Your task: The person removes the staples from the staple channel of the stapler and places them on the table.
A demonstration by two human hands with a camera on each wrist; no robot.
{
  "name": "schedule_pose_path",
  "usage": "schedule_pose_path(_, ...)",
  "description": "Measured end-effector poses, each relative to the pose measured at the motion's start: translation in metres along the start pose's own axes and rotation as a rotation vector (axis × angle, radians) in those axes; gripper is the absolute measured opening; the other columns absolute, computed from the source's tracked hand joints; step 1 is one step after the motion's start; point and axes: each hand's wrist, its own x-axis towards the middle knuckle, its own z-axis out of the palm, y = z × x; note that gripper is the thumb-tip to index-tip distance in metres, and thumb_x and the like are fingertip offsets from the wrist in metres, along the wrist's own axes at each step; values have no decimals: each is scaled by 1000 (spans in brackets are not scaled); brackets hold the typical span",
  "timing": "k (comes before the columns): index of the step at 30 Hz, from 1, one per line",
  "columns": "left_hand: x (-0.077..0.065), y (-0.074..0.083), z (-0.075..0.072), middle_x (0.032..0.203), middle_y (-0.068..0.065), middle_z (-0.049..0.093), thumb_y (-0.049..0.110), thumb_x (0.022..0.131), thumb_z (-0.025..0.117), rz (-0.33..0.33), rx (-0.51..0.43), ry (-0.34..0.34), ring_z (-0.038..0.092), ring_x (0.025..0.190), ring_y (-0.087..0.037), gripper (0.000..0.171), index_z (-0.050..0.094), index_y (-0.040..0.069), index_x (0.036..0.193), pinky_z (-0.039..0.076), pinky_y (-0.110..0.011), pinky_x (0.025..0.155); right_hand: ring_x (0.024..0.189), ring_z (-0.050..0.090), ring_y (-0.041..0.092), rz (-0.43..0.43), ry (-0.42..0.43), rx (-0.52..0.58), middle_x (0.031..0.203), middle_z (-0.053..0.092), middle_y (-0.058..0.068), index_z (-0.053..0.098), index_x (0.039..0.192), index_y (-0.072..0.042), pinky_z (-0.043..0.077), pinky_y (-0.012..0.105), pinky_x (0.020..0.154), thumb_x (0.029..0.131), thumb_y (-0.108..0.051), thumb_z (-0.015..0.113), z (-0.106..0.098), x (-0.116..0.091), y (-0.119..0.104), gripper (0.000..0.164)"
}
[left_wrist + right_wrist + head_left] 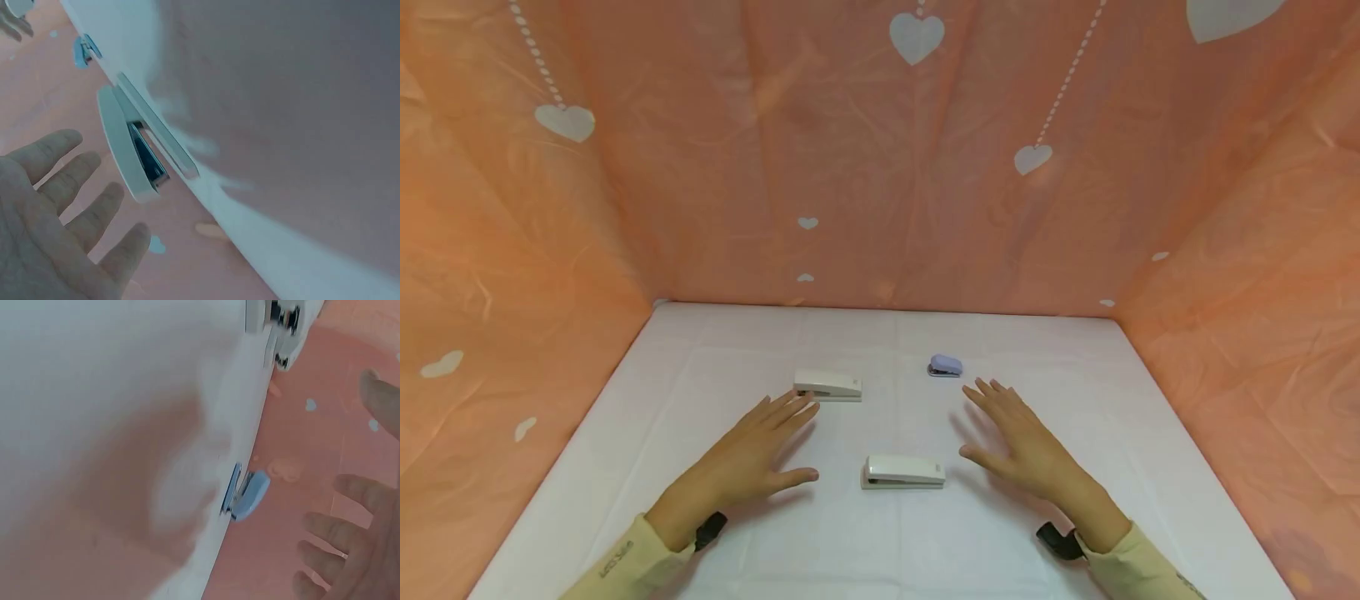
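My left hand (748, 454) hovers over the left of the table with its fingers spread and nothing held. Its fingertips overlap the front of a white stapler (829, 385) in the head view; the left wrist view shows that stapler (128, 144) beyond the fingers. A second white stapler (902, 472) lies between the hands, nearer the front. On the right, my right hand (1026, 442) is spread above the table, also holding nothing. Just beyond its fingertips sits a small purple stapler (945, 365), which looks blue in the right wrist view (251, 495).
A white cloth covers the table (895, 550). Orange curtains with white hearts rise behind it (880, 183) and along both sides. Dark wrist cameras (1060, 542) sit at the sleeve cuffs.
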Motion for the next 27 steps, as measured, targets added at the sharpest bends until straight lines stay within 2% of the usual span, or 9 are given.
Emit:
schedule_pose_path(4, 5, 5, 1, 169, -13, 43, 61, 98, 71, 9, -63, -39, 37, 156, -41, 88, 45, 7, 162, 27, -60, 126, 158, 33, 42, -33, -10, 39, 169, 41, 16, 39, 166, -18, 19, 56, 129, 95, -46, 81, 5, 1, -6, 87)
schedule_pose_path(8, 12, 7, 1, 165, -13, 47, 62, 98, 71, 11, -79, -71, 42, 153, -39, 88, 46, 7, 162, 33, -59, 123, 154, 39, 43, -80, -1, 47, 165, 47, 15, 42, 164, -18, 24, 55, 128, 94, -45, 83, 11, 3, -11, 85)
schedule_pose_path(16, 26, 12, 1, 158, -11, 55, 58, 96, 76, 17, -93, -82, 51, 146, -34, 82, 53, 7, 156, 43, -57, 117, 150, 47, 38, -145, 11, 84, 159, 54, -1, 51, 157, -14, 31, 51, 126, 94, -40, 84, 20, 7, -23, 76)
schedule_pose_path(22, 36, 18, 3, 152, -9, 60, 54, 95, 79, 23, -134, -96, 56, 141, -33, 74, 58, 8, 150, 47, -56, 113, 142, 55, 31, -210, 43, 78, 151, 61, 5, 60, 148, -12, 44, 53, 116, 93, -34, 86, 27, 10, -34, 64)
schedule_pose_path(27, 42, 24, 9, 147, -7, 63, 47, 93, 83, 25, -135, -136, 61, 135, -30, 68, 61, 9, 146, 54, -53, 103, 139, 57, 28, -229, 2, 75, 147, 64, 10, 67, 140, -10, 48, 51, 112, 93, -35, 86, 33, 11, -42, 57)
